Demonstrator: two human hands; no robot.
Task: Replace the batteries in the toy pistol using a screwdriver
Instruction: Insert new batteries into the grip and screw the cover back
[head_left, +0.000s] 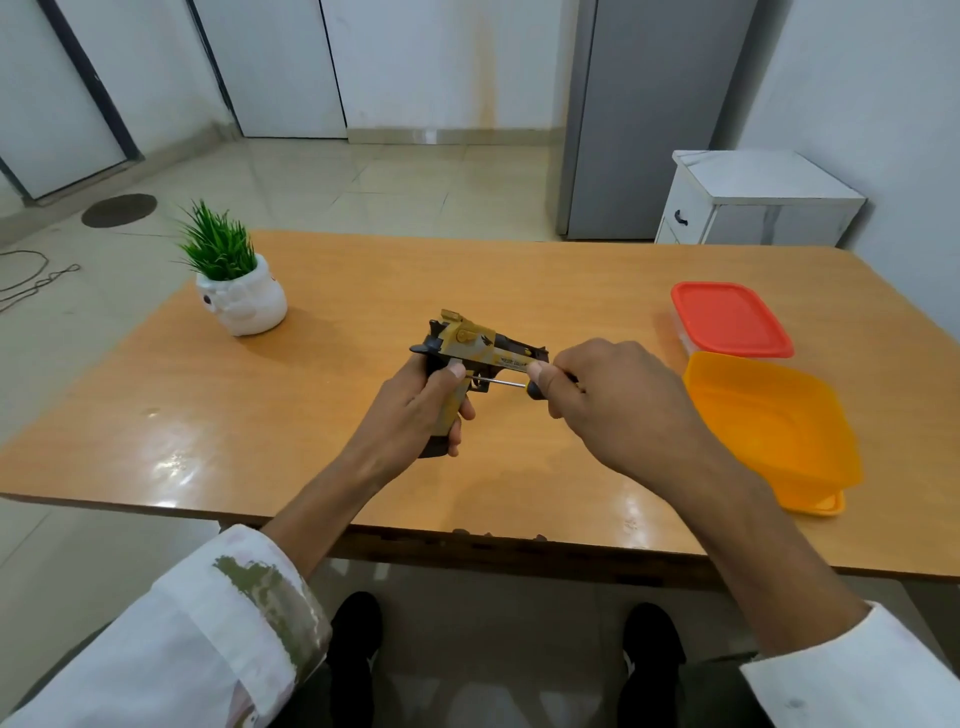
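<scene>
Centre of frame, toy pistol (483, 345): gold and black, held over the table with the barrel toward the right and the grip pointing down toward the near edge; I cannot tell whether the butt rests on the wood.
Left hand (421, 410): wrapped round the pistol's grip, with the thumb lying across its side near the trigger.
Right hand (608, 395): fingers curled round the screwdriver's handle, thumb pressed along it.
Screwdriver (532, 388): roughly level, its thin metal shaft pointing left, its tip at the pistol's side by the trigger guard; the dark handle is mostly hidden in the hand.
Table (363, 270): orange-brown wood, glossy.
Potted plant (234, 280): centre left of frame, green tuft in a white pot on the table.
Red-lidded container (730, 319): right of frame, at the far side of the table, lid on.
Orange container (769, 426): open, just nearer than the red-lidded one.
White cabinet (753, 202): upper right, on the floor beyond the table.
</scene>
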